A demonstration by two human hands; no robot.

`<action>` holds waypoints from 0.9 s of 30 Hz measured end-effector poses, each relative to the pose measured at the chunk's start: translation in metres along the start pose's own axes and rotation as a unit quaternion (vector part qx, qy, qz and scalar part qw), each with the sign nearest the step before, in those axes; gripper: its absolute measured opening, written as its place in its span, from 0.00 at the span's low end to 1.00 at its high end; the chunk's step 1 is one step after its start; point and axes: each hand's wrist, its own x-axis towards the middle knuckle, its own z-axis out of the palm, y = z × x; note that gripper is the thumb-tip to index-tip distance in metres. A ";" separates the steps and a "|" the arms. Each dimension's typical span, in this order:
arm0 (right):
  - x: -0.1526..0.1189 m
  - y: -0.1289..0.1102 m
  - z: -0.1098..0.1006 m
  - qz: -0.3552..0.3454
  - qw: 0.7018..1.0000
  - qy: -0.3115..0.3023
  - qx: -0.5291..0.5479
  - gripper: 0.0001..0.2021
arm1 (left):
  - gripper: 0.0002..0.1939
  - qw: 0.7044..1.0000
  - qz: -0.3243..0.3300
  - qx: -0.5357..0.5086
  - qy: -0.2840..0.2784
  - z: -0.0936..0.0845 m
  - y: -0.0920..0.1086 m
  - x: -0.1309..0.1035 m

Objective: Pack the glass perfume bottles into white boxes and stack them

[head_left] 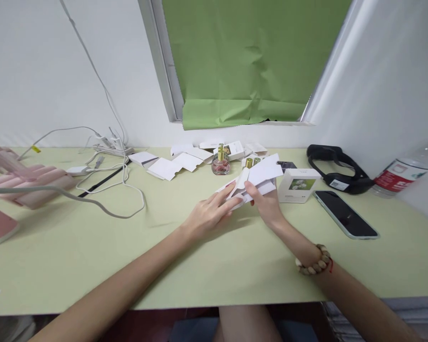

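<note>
Between my two hands is a white paper carton (262,172), partly unfolded, with its flaps sticking out. My left hand (210,210) grips its left end, the fingers bent around the flaps. On the right end, my right hand (266,204) presses its thumb on top while the other fingers are mostly hidden behind. Just beyond the carton stand small perfume bottles with gold caps (248,163), partly covered by it. A pinkish glass perfume bottle (220,166) stands behind my left hand. Upright beside my right hand is a white box (297,186) with a flower picture.
Several opened white cartons (166,167) lie along the back of the desk (92,266). At right are a phone (345,214), a black headband-shaped device (337,166) and a tilted plastic bottle (401,175). White cables (124,183), a power strip (110,150) and a pink ridged object (32,185) occupy the left.
</note>
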 end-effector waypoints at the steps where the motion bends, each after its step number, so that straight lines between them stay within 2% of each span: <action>1: -0.001 0.000 0.000 -0.004 1.000 -0.003 -0.003 0.22 | 0.21 1.000 -0.002 -0.001 -0.001 0.000 0.000 0.000; 4: -0.002 0.003 0.001 -0.010 1.000 -0.016 -0.008 0.28 | 0.25 1.000 -0.013 -0.018 0.002 0.001 -0.001 -0.001; 9: -0.004 0.009 -0.001 -0.019 0.999 -0.023 -0.042 0.28 | 0.27 0.996 -0.016 -0.084 0.031 0.002 0.000 0.000; 12: -0.006 0.009 -0.003 -0.030 0.994 -0.045 -0.099 0.29 | 0.29 0.987 -0.025 -0.144 0.061 0.006 0.000 0.000; 15: -0.005 0.007 -0.007 -0.076 0.972 -0.055 -0.216 0.31 | 0.33 0.975 -0.060 -0.190 0.098 0.010 0.002 -0.001; 17: -0.003 0.008 -0.009 -0.121 0.953 -0.041 -0.276 0.32 | 0.34 0.967 -0.084 -0.219 0.102 0.010 0.003 0.000; 20: 0.001 0.013 -0.011 -0.178 0.944 -0.042 -0.276 0.37 | 0.32 0.945 -0.127 -0.287 0.094 0.007 0.003 0.002; 23: 0.002 0.018 -0.011 -0.195 0.951 -0.091 -0.221 0.44 | 0.28 0.918 -0.168 -0.344 0.099 0.004 0.003 0.003; 27: -0.002 0.020 -0.010 -0.170 0.948 -0.180 -0.200 0.36 | 0.23 0.906 -0.197 -0.361 0.103 0.009 0.002 0.001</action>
